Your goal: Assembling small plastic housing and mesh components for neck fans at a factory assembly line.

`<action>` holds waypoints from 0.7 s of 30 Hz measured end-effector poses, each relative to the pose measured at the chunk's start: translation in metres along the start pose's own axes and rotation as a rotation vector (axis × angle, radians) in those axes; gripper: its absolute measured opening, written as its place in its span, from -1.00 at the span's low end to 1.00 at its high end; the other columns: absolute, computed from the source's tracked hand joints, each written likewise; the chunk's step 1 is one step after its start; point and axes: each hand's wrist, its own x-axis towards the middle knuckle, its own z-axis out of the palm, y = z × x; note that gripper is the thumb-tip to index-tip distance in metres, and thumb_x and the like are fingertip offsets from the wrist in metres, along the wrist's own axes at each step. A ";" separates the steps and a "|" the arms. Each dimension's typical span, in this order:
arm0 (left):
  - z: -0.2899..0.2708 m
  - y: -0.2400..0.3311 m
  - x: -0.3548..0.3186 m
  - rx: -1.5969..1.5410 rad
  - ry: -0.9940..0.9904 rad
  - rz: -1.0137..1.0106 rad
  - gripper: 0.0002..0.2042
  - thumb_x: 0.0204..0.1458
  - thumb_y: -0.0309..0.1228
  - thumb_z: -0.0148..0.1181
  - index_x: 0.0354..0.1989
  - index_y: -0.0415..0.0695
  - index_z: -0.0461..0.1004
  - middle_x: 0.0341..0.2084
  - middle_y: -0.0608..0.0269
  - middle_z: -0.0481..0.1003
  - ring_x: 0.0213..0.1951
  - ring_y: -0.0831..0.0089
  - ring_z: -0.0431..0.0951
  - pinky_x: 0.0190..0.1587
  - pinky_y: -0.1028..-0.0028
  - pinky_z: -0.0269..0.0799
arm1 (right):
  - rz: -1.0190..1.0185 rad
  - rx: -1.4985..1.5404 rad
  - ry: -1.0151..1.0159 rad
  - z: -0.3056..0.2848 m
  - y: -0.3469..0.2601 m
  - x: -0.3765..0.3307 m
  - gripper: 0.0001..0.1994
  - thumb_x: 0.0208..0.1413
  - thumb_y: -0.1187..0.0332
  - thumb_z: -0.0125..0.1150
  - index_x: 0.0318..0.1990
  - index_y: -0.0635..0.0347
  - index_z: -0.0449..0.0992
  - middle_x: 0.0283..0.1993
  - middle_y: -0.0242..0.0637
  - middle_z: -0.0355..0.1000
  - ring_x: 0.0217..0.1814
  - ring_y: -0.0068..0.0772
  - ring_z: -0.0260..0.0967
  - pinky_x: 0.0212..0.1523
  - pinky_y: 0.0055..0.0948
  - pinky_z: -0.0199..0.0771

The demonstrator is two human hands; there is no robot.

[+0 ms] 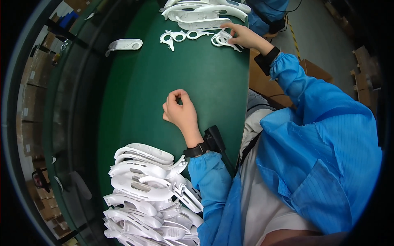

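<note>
My right hand [246,37] is at the far right of the green table, thumb and forefinger apart. Its thumb reaches over a white plastic part with rings and a pointed arm [222,38]; whether it touches cannot be made out. Left of that lie a small single-ring part [197,34] and a double-ring part [172,38]. My left hand [180,110] hovers around mid-table, fingers curled toward the thumb, with nothing visible in it. Both wrists carry black bands.
A large pile of white curved plastic shells [141,197] sits at the near left. More shells [205,14] are stacked at the far end. One lone shell [125,44] lies far left. Cardboard boxes [314,70] stand right of the table [172,74]; another person's blue sleeve [264,14] shows beyond.
</note>
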 end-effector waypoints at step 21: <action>-0.008 -0.004 0.003 -0.107 0.271 0.077 -0.87 -0.07 -0.34 0.15 -0.57 -0.08 0.48 -0.47 0.25 0.44 -0.30 0.25 0.42 -0.20 0.27 0.14 | -1.031 0.379 -0.229 0.115 -0.291 0.094 -0.86 0.13 0.31 0.15 -0.29 0.15 0.38 -0.55 -0.54 0.23 -0.56 -0.71 0.16 -0.52 -0.65 0.18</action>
